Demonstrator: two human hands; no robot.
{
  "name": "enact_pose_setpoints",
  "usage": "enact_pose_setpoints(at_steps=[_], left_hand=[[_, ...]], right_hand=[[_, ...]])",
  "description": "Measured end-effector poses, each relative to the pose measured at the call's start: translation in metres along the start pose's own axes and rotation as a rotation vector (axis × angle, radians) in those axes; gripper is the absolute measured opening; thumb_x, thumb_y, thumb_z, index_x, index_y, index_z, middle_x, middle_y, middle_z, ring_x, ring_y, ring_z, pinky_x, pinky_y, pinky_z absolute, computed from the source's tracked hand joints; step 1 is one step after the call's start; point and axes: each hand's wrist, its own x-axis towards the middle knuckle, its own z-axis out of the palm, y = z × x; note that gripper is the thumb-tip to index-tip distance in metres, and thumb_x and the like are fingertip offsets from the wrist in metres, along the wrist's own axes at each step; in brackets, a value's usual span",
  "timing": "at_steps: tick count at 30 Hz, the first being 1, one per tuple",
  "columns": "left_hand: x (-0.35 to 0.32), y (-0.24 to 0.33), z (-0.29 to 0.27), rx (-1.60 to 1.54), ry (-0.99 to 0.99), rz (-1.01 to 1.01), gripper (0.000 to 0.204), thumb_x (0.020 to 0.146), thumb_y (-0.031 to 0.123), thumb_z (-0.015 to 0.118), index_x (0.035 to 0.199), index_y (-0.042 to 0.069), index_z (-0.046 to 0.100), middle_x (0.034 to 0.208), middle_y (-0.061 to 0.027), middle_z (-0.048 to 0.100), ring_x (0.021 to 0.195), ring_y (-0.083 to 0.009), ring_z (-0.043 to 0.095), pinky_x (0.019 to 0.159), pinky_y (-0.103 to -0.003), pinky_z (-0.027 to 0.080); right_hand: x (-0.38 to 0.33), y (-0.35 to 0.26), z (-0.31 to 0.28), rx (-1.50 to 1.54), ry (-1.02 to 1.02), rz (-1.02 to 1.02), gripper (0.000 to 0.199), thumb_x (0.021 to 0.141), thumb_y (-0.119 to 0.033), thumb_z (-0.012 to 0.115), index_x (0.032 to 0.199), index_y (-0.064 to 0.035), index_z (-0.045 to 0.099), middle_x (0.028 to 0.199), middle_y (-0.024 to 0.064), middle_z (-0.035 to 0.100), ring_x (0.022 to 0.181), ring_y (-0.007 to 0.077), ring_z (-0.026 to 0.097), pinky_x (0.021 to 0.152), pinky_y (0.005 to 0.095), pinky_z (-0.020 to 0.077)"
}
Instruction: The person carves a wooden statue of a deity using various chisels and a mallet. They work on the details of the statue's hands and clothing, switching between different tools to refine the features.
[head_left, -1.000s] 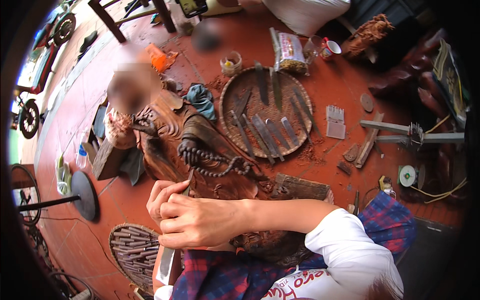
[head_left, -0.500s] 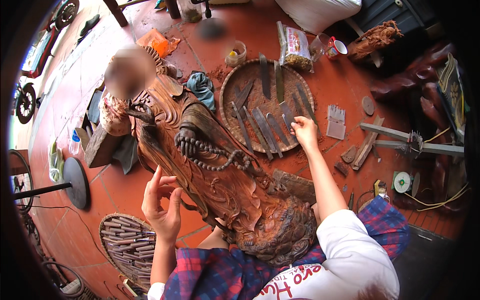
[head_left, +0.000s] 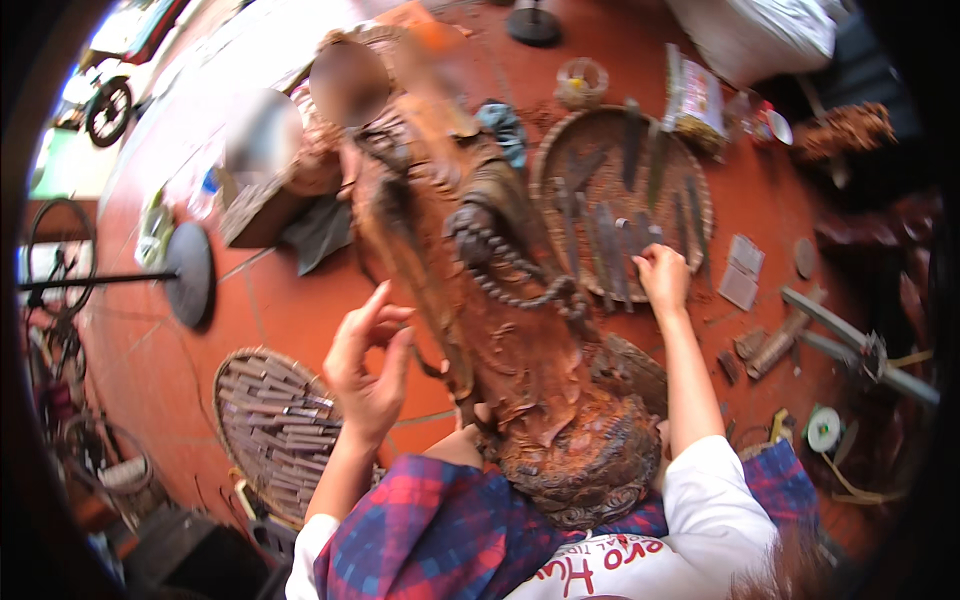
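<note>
A large carved wooden statue (head_left: 510,370) leans away from my lap, with a string of carved beads across its middle. My left hand (head_left: 370,360) is raised beside its left side, open, thumb and fingers apart and nothing in them. On the right, my right hand (head_left: 667,277) reaches past the statue to the near rim of a round woven tray (head_left: 560,130). Its fingers are pinched together among several flat dark files (head_left: 610,240) on the tray. Blur hides whatever is between the fingertips.
An oval basket of wooden-handled tools (head_left: 280,420) stands at the left, near a round black stand base (head_left: 190,275). A plastic case (head_left: 741,272), wood scraps (head_left: 780,345) and metal bars (head_left: 830,325) lie at the right. Beyond the tray is a filled plastic bag (head_left: 697,105).
The whole view has shifted, so the statue and tray appear further right and higher. My right hand stays at the tray's near side, its fingers drawn closer together. My left hand remains open.
</note>
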Motion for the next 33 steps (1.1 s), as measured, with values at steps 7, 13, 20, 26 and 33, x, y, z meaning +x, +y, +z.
enact_pose_setpoints(at_steps=[7,13,20,26,33], left_hand=[[-0.007,-0.002,-0.003,0.062,-0.024,0.113,0.051,0.083,-0.009,0.068,0.132,0.002,0.060,0.098,-0.0077,0.069,0.074,-0.0106,0.064,0.062,-0.023,0.049],[-0.008,-0.004,-0.006,0.085,-0.027,0.127,0.051,0.083,-0.009,0.068,0.132,0.002,0.060,0.098,-0.0077,0.069,0.075,-0.0109,0.065,0.061,-0.023,0.050],[-0.009,-0.007,-0.007,0.083,-0.012,0.116,0.050,0.083,-0.009,0.067,0.132,0.002,0.061,0.098,-0.0078,0.070,0.075,-0.0109,0.065,0.061,-0.023,0.050],[-0.007,-0.005,-0.008,0.100,-0.035,0.137,0.051,0.082,-0.010,0.067,0.132,0.002,0.061,0.094,-0.0075,0.070,0.073,-0.0108,0.064,0.060,-0.023,0.049],[-0.007,-0.008,-0.004,0.090,-0.034,0.135,0.050,0.083,-0.010,0.067,0.131,0.002,0.061,0.091,-0.0071,0.070,0.072,-0.0106,0.064,0.059,-0.023,0.049]], right_hand=[[0.001,-0.029,0.009,-0.243,-0.109,0.085,0.030,0.076,-0.018,0.084,0.088,0.0023,0.065,0.093,0.0208,0.069,0.088,0.0403,0.070,0.076,0.0477,0.0562],[0.003,-0.030,0.006,-0.275,-0.148,0.062,0.030,0.079,-0.017,0.081,0.095,0.0022,0.063,0.098,0.0210,0.068,0.091,0.0411,0.069,0.076,0.0486,0.0557],[-0.001,-0.022,0.007,-0.228,-0.149,0.066,0.027,0.080,-0.016,0.080,0.092,0.0008,0.064,0.096,0.0217,0.067,0.092,0.0408,0.068,0.077,0.0493,0.0541],[0.002,-0.026,-0.001,-0.237,-0.252,0.040,0.024,0.086,-0.019,0.074,0.093,0.0000,0.062,0.084,0.0252,0.068,0.087,0.0441,0.068,0.073,0.0528,0.0533],[-0.002,-0.038,-0.060,0.339,-0.046,-0.039,0.011,0.095,-0.010,0.064,0.098,-0.0008,0.059,0.070,0.0076,0.060,0.057,0.0152,0.054,0.056,0.0331,0.0437]])
